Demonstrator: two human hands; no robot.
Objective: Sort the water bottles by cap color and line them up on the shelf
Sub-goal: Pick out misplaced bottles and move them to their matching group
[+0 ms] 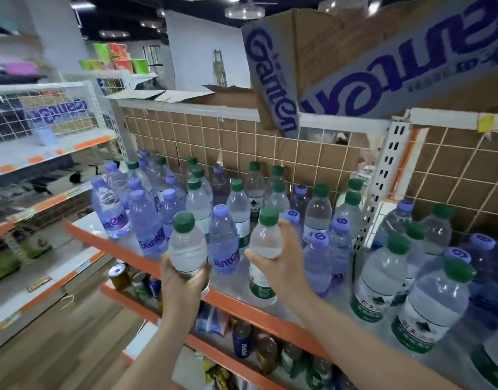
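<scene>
Both forearms reach up from the bottom of the frame to the shelf [236, 301], crowded with mixed purple- and green-capped bottles. Left hand [183, 280] has its grip clamped round a green-capped bottle [187, 246] at centre, over the shelf's edge; right hand [281, 260] grips another green-capped bottle [266, 237] beside it. Judging by the crowding, either could topple the purple-capped bottle [223, 240] between them.
</scene>
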